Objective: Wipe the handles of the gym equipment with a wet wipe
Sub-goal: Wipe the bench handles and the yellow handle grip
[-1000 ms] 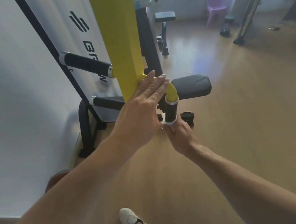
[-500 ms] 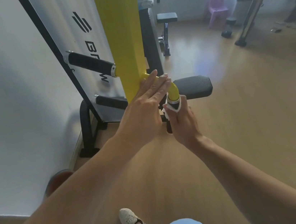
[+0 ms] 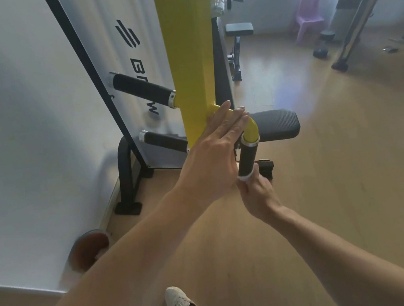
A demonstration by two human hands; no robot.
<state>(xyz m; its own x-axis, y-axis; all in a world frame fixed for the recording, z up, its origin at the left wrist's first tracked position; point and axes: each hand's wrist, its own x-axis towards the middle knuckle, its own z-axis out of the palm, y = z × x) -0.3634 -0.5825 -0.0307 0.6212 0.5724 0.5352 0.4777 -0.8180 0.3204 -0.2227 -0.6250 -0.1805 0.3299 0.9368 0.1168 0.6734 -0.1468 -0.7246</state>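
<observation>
Yellow square steel upright: rigid, fixed; braced by the left hand, laid flat with fingers straight.

Black textured foam-covered handle, hanging from a yellow elbow beside the upright: judged firm, grippy, best encircled.

White wet wipe: soft, limp, light; pinched around the handle's lower end by the right hand. Half a second earlier it was near the chrome collar; it is now lower.

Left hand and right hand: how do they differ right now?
The left hand lies flat with straight fingers on the yellow post and its bent tube; the right hand curls round the wipe at the lower end of the black handle. The left sits higher, the right lower. Both touch the same machine.
</observation>
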